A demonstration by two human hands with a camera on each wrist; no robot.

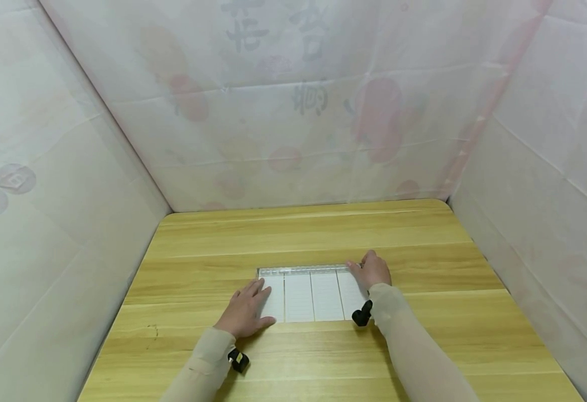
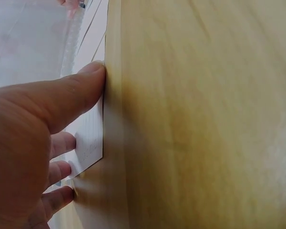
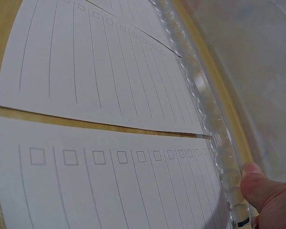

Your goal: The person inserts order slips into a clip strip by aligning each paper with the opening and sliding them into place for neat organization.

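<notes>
Several white lined cards [image 1: 299,298] with small checkboxes lie side by side on the wooden table, narrow gaps between them. Along their far edge runs a clear plastic strip [image 1: 298,270]; its scalloped inner side shows in the right wrist view. My left hand [image 1: 245,310] rests with spread fingers on the leftmost card [image 2: 89,138], the thumb at its near edge. With my right hand [image 1: 373,272] I grip the strip's right end, thumb and fingers at its corner; in the right wrist view, one digit presses its outer edge [image 3: 245,157].
The wooden table [image 1: 323,234] reaches back to a pale printed cloth wall [image 1: 273,139]. Similar cloth stands on the left [image 1: 62,251] and right [image 1: 549,223]. Small dark marks [image 1: 153,331] show on the tabletop at the left.
</notes>
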